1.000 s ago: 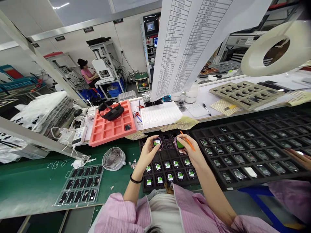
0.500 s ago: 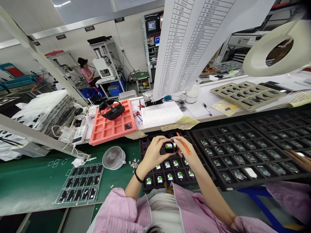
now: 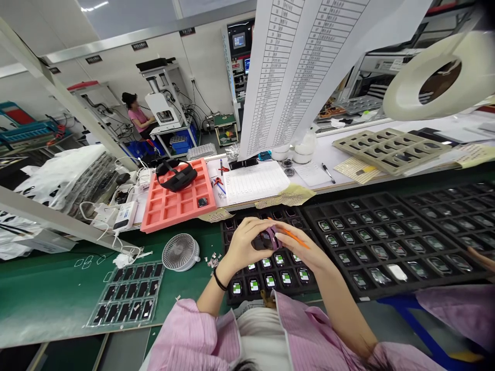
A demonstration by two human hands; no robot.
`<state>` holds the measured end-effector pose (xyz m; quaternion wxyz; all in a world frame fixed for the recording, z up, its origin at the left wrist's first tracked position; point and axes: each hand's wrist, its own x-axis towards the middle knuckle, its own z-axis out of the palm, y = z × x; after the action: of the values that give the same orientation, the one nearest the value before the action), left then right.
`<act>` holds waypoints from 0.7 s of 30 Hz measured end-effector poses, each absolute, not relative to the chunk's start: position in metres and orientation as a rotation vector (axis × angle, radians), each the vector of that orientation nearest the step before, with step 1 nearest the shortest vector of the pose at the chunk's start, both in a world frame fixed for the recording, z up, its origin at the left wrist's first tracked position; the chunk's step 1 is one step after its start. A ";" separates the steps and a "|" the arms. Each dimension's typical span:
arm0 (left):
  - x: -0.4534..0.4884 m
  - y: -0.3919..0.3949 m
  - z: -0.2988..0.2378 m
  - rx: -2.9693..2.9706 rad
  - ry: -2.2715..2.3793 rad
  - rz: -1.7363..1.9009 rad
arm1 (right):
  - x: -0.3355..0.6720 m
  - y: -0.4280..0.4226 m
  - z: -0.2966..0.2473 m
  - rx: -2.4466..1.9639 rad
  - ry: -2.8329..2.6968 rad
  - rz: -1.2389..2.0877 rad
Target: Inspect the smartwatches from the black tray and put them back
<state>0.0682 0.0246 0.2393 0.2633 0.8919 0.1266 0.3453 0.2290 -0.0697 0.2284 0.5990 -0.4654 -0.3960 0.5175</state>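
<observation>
My left hand (image 3: 244,243) and my right hand (image 3: 300,250) meet over a black compartment tray (image 3: 235,299) of small watch units with green-lit screens (image 3: 270,281). Both hands pinch a small purple-edged watch unit (image 3: 271,238) between them, tilted so its screen is hidden. An orange stick (image 3: 294,236) lies along the fingers of my right hand. A black band circles my left wrist.
A larger black tray (image 3: 386,242) of units lies to the right, where another person's fingers (image 3: 481,255) reach in. A small white fan (image 3: 180,252) and a clear sheet of dark parts (image 3: 126,293) sit on the green mat. A pink tray (image 3: 176,203) and papers (image 3: 255,183) stand behind.
One second ago each hand held its own unit apart. The hands have come together, and the unit whose green screen faced me is now turned edge-on.
</observation>
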 end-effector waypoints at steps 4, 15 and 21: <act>0.069 0.023 0.242 2.366 0.310 0.973 | 0.229 -0.073 0.232 -0.957 -0.856 1.355; 0.070 0.024 0.241 2.337 0.263 1.006 | 0.225 -0.071 0.238 -1.012 -0.911 1.276; 0.072 0.024 0.240 2.333 0.282 1.025 | 0.218 -0.068 0.245 -0.988 -0.869 1.226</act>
<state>0.0722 0.0240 0.2397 0.2848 0.8723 0.1054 0.3831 0.2176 -0.0676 0.2452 0.6222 -0.4300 -0.3783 0.5337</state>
